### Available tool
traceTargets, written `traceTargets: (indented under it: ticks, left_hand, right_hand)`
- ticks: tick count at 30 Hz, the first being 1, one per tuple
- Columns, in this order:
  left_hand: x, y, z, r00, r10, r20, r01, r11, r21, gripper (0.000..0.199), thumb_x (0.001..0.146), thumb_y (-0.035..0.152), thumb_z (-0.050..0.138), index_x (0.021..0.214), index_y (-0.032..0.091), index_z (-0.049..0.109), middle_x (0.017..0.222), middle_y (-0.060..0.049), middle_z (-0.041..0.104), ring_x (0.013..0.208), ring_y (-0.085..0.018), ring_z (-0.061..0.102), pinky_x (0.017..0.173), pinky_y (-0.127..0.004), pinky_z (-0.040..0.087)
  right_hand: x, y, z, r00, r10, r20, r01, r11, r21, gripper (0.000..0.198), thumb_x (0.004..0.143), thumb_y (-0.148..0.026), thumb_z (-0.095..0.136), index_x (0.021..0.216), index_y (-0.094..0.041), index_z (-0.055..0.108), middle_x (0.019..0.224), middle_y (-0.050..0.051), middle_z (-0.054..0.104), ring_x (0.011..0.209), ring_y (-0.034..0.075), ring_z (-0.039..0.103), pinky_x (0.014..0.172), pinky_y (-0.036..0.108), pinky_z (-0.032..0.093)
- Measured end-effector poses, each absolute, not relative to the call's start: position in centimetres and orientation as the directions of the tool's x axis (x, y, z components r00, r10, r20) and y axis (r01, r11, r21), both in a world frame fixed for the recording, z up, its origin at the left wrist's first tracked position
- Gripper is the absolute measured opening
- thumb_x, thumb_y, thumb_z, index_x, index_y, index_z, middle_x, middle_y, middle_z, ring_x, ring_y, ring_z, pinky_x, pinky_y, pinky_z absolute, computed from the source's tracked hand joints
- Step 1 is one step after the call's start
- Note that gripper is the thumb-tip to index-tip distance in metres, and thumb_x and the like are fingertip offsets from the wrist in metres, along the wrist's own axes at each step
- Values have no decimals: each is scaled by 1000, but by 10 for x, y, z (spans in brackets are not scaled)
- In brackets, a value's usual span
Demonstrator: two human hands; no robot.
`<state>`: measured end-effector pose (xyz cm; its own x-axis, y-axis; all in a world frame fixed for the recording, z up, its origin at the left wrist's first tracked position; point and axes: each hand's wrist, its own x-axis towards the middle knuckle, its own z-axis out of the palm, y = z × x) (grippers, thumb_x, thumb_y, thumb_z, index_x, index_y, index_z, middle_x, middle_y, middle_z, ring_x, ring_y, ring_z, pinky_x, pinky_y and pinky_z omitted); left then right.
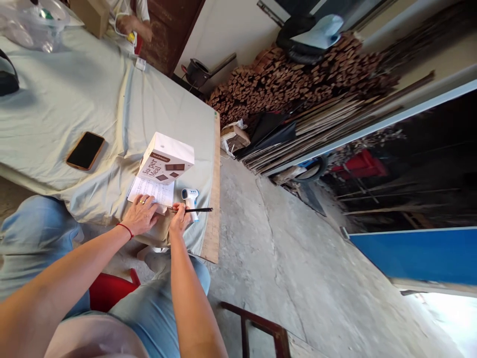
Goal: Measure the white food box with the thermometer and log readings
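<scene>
Seen from my head camera, I sit at a table covered with a pale cloth [97, 74]. My left hand [140, 215], with a ring on 1 finger and a red cord at the wrist, lies nearly flat, fingers loosely spread, on the near part of an open notebook [151, 190] filled with writing. My right hand [178, 221] is closed around a black pen [203, 210] near the notebook's right corner; I cannot tell whether its tip touches paper. A white box [173, 149] printed "Su·per Meal" stands at the notebook's far edge. Just beyond my right hand lies a white-and-blue handheld thermometer [191, 198]. A phone [85, 150] lies to the left. At the far end shows another person's hand [128, 24].
</scene>
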<state>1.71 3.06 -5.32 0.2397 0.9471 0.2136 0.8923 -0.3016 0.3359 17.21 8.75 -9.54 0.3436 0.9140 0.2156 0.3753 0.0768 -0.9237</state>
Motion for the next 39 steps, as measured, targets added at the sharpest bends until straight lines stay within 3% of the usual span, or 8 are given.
traceTargets:
  ticks: [7,11,15,19,23,29,34,39]
  left_hand:
    - [-8,44,-41,178,971,163,895,-228,384,32,93,28,59,123,17,62,128,-13,64,116,-28,60,106,-43,46]
    - [-37,56,-34,-6,992,126,910,-47,413,45,94,33,57,133,11,53,143,-24,51,128,-37,54,102,-50,48]
    - [-53,73,-32,-154,987,45,882,117,457,43,96,39,52,128,11,52,125,-22,62,114,-35,64,92,-45,53]
    - [-59,94,-30,-210,977,-37,853,202,482,42,98,48,49,123,16,54,108,-17,70,99,-30,71,78,-37,56]
    - [-61,106,-25,-231,964,-130,840,265,473,45,97,55,49,112,14,58,101,-19,72,92,-33,74,72,-38,56]
    - [-53,106,-29,-228,960,-160,848,277,452,43,95,48,57,117,11,55,106,-23,72,100,-36,72,80,-43,56]
    - [-53,104,-33,-206,968,-141,861,248,444,31,91,31,56,119,17,56,106,-18,73,96,-32,73,73,-40,57]
    - [-59,92,-31,-183,973,-142,876,227,426,30,87,22,57,117,22,58,98,-11,75,90,-27,74,69,-34,56]
  right_hand:
    - [173,94,-87,324,918,227,357,104,-928,46,90,-62,41,90,-21,63,82,6,69,82,22,64,80,37,52]
    - [173,105,-77,312,924,221,339,109,-934,36,81,-53,57,85,-19,68,86,9,72,92,27,65,89,44,52]
    - [156,135,-54,283,930,234,291,149,-945,29,75,-42,64,91,-19,71,91,7,74,97,27,67,94,45,52]
    - [135,176,-23,219,945,243,196,201,-960,43,69,-42,73,105,-19,67,93,3,75,88,21,67,83,40,57]
    - [131,205,-1,-27,979,203,-13,202,-979,61,55,-43,86,107,-19,65,88,1,76,83,22,69,79,40,58]
    - [140,215,1,-121,981,148,14,151,-988,75,41,-35,96,107,-21,64,84,1,78,80,24,70,75,43,58]
    - [132,211,-5,-163,967,198,-37,194,-980,73,43,-42,95,104,-23,61,86,0,77,83,24,72,75,42,60]
    - [120,204,-2,-70,968,241,-101,234,-967,62,51,-42,91,99,-24,57,88,-1,75,83,22,70,76,41,61]
